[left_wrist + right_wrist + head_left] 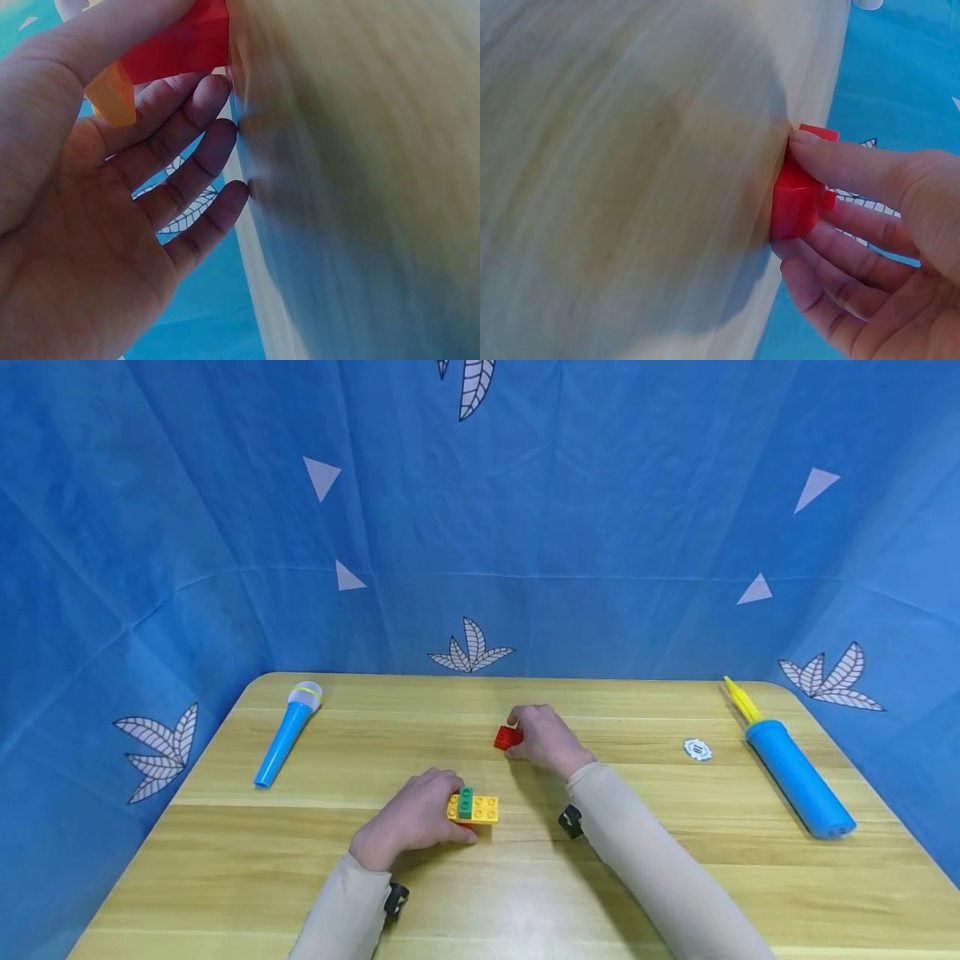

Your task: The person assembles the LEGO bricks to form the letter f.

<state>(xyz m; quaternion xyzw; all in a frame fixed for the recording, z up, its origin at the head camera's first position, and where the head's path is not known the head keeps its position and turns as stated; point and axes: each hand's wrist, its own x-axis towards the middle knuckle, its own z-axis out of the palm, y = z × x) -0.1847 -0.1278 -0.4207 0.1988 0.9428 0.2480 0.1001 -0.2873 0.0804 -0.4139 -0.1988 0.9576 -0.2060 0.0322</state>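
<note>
My left hand (416, 814) holds a small stack of toy building bricks near the table's middle. A yellow brick (487, 810) with studs lies across it, a narrow green brick (466, 803) sits on top, and a red brick (184, 49) shows underneath, between thumb and fingers. In the left wrist view the other fingertips come right to the tabletop. Farther back and to the right, my right hand (551, 742) pinches a separate red toy brick (507, 737). The right wrist view shows the thumb on one side of this red brick (796, 199), close against the wood.
On the wooden table (480, 910), a blue toy microphone (283, 743) lies at the left. A blue hand pump (801, 777) with a yellow nozzle lies at the right, and a white-and-blue poker chip (697, 749) is nearby. A blue curtain (600, 527) hangs behind the table.
</note>
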